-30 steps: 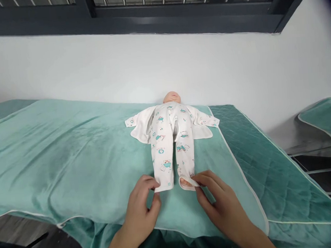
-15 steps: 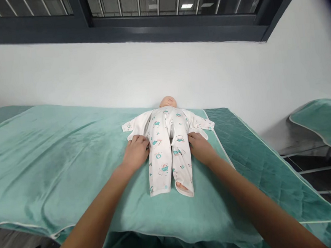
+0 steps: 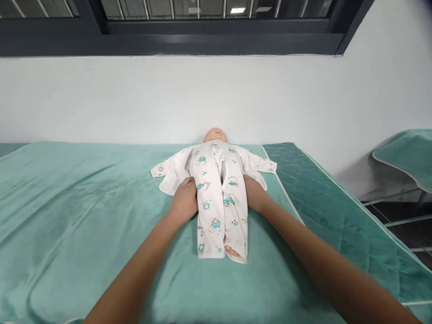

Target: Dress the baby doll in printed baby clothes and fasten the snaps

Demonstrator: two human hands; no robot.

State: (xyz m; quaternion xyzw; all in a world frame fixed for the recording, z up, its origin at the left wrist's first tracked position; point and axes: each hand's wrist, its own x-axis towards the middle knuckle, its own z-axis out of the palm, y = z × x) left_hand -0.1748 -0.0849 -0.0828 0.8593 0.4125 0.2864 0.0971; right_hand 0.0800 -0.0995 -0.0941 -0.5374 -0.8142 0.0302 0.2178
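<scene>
A baby doll lies on its back on the green bed cover, its bald head (image 3: 215,134) toward the wall. It wears a white baby outfit (image 3: 212,202) with teal and red cartoon prints. The sleeves spread to both sides and the legs point toward me. A bit of the doll's foot (image 3: 232,251) shows at the right cuff. My left hand (image 3: 184,199) is closed at the left edge of the outfit, at thigh height. My right hand (image 3: 255,194) is closed at the opposite edge, its fingertips hidden behind the cloth.
The light green cover (image 3: 74,218) spreads wide to the left, with folds. A darker quilted pad (image 3: 316,204) lies to the right. Behind stands a white wall (image 3: 121,99) under a barred window. Another green-covered bed (image 3: 421,161) stands far right, beyond a gap.
Both hands have turned inward and their fingers have slipped further behind the outfit's edges. The trouser legs have shifted and narrowed slightly. The view has moved a little.
</scene>
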